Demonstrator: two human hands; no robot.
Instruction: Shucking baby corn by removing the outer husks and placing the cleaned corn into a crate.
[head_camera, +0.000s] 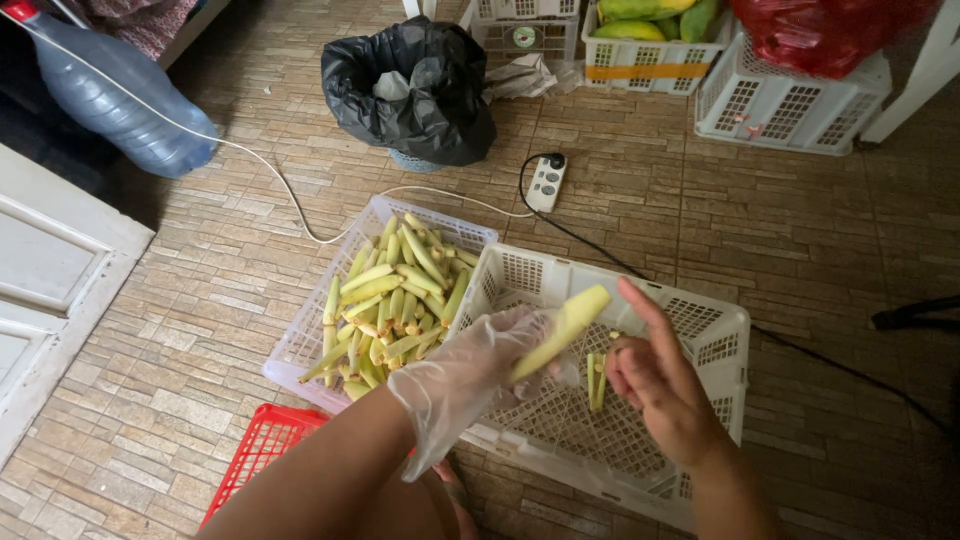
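Note:
My left hand (478, 368), in a thin clear glove, grips a pale yellow-green peeled fruit piece (562, 328) and holds it over a white slotted crate (715, 330). My right hand (655, 380) is bare, its fingers curled just right of the piece, with the forefinger raised; whether it holds a small tool I cannot tell. A couple of thin strips (596, 378) lie in that crate. To the left, a second white crate (300, 345) holds a heap of several similar yellow-green pieces (400, 295).
A red basket (258, 452) sits at my lower left. A black-bagged bin (415, 90), a power strip (546, 183) with cables, a big blue water bottle (120, 100) and stacked white crates with green fruit (650, 45) and a red bag (825, 35) stand beyond, on a tiled floor.

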